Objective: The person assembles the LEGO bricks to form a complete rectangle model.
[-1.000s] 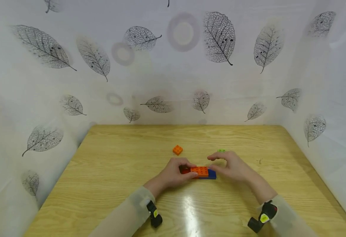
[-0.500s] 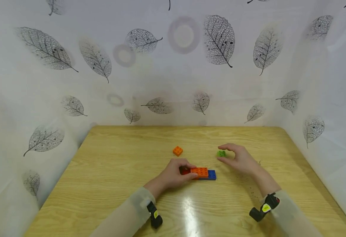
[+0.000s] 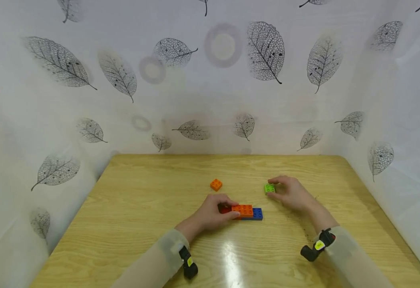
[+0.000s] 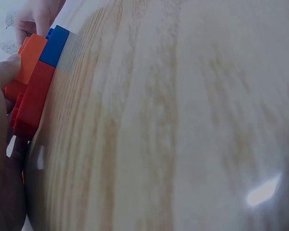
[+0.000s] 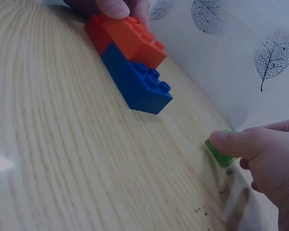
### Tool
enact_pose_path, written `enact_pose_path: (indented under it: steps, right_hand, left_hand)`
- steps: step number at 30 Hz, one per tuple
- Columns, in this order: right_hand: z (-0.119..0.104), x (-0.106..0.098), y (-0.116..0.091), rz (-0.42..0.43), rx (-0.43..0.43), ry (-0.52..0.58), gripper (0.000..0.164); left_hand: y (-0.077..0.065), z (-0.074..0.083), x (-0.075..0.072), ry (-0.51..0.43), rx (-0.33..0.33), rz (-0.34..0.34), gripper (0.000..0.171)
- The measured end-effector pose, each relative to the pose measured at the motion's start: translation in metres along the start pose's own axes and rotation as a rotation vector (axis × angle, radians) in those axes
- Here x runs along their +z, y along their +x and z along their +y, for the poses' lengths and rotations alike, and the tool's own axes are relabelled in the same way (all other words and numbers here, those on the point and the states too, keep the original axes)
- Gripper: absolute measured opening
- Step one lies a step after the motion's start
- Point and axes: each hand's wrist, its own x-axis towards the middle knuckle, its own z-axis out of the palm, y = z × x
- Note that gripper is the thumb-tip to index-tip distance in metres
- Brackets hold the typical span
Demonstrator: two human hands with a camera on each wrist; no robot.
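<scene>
My left hand [image 3: 210, 213] grips an orange brick [image 3: 243, 210] between thumb and fingers. This brick sits across a red brick [image 4: 36, 98] and a blue brick [image 3: 257, 213], which lie end to end on the table. In the right wrist view, the blue brick's far studs [image 5: 156, 79] are uncovered. My right hand [image 3: 292, 193] pinches a small green brick [image 3: 269, 189] farther back on the right. Its thumb lies on the green brick [image 5: 219, 153] in the right wrist view; the fingers behind are partly hidden.
A small square orange brick [image 3: 216, 184] lies on the wooden table [image 3: 141, 192], beyond the joined bricks. A white leaf-patterned sheet [image 3: 217, 96] stands behind the table and along both sides.
My right hand has moved away from the blue brick's end, back and to the right, and now pinches the green brick. The left hand stays on the joined bricks.
</scene>
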Motion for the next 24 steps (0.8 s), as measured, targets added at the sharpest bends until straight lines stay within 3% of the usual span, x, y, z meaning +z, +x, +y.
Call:
enact_pose_path:
  steps: [9,15,24]
  right_hand:
    - [0.008,0.008,-0.003,0.018,-0.018,-0.010,0.042]
    - [0.000,0.011,-0.010,0.048,-0.013,0.021,0.042]
    - [-0.014,0.014,-0.018,0.060,-0.011,0.071,0.039]
  left_hand:
    - [-0.001,0.002,0.000,-0.020,0.013,0.001,0.023]
    - [0.000,0.000,0.001,-0.009,0.004,-0.009,0.023]
    - [0.001,-0.005,0.001,0.012,0.066,0.004,0.024]
